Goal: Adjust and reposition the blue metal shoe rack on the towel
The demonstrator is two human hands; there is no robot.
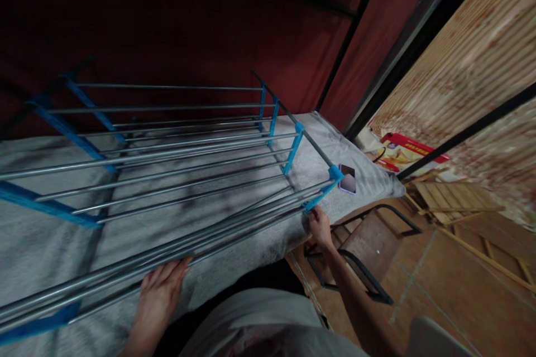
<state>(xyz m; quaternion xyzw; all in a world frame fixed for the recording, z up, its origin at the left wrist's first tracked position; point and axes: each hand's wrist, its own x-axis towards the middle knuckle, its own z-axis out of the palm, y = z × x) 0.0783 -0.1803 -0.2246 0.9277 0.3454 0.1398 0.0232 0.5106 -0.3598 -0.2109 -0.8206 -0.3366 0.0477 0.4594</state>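
Observation:
A rack of grey metal rods with blue plastic side pieces (176, 167) lies on its side on a grey blanket-covered bed (46, 245). My left hand (161, 290) rests flat on the nearest rods, fingers spread. My right hand (320, 226) grips the near right end of the rack, by the blue corner piece (330, 181). A phone (347, 178) lies on the blanket just right of that corner.
A dark metal bed frame post (343, 50) stands against the red wall. A dark chair (368, 245) stands on the tiled floor to the right. Beyond it are a wooden slatted piece (452, 198) and a red and yellow package (402, 150).

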